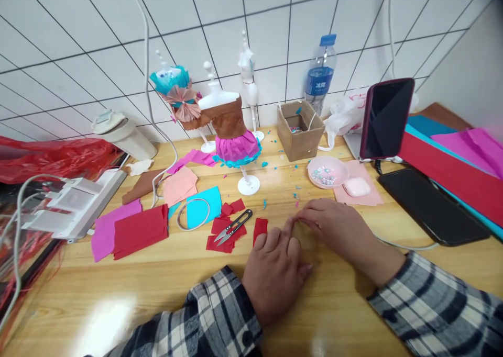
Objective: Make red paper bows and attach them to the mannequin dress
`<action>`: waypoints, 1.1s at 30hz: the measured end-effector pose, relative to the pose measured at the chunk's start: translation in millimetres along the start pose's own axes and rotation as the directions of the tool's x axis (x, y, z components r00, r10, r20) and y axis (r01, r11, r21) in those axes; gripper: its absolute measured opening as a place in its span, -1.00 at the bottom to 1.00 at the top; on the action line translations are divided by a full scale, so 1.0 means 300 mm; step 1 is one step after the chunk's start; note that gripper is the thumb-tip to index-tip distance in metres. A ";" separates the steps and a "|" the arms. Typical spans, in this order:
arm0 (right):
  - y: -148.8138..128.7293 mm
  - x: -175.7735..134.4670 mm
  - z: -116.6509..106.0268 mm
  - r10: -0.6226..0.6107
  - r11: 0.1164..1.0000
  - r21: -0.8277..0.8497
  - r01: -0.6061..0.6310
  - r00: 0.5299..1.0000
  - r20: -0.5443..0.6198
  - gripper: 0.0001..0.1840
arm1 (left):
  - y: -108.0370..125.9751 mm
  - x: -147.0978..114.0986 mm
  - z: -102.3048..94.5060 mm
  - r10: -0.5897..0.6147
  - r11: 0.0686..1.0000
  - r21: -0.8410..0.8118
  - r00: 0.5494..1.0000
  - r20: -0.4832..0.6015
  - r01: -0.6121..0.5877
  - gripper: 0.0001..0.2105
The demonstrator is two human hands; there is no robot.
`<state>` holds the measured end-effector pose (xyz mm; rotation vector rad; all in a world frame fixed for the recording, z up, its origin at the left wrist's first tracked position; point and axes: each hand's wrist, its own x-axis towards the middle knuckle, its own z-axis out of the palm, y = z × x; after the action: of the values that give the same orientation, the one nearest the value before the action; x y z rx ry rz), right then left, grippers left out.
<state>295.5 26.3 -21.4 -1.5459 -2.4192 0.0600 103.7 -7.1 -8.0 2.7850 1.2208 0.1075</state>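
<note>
Wears plaid cloth sleeves (pixel 214 312) in black, white and grey. Shows deep red on small rectangular paper scraps (pixel 219 224), brown on the wrapped bodice (pixel 228 119) of the white mannequin (pixel 219 100), magenta edged with turquoise on its gathered paper skirt (pixel 238 146). Has pale pink on the round plastic dish (pixel 330 162), honey-yellow grain on the wooden tabletop (pixel 176 273).

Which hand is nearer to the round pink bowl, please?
Right: the right hand is just on the person's side of the pink bowl, apart from it; the left hand is farther off, closer to the person and further left.
</note>
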 end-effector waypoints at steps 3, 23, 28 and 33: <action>0.031 -0.006 -0.008 -0.017 1.000 -0.024 0.016 1.000 -0.014 -0.80 | -0.018 0.001 -0.006 -0.008 0.999 -0.047 1.000 0.009 0.008 -0.72; 0.055 0.000 -0.042 0.063 0.994 -0.082 -0.068 0.996 -0.064 -0.79 | -0.074 -0.006 -0.037 0.036 0.988 -0.149 0.999 -0.038 -0.041 -0.83; 0.044 -0.016 -0.059 0.089 0.995 -0.023 -0.096 0.974 -0.209 -0.77 | -0.225 -0.080 -0.075 0.198 0.959 -0.171 0.965 -0.171 -0.227 -0.80; -0.126 -0.022 -0.037 -0.017 0.982 0.180 0.060 0.972 -0.234 -0.80 | -0.319 -0.142 -0.087 0.180 0.970 -0.141 0.975 -0.126 -0.198 -0.82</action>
<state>267.5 3.0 -5.4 -1.3430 -2.1933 0.0902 2.4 27.6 5.7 2.7853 0.9202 0.3620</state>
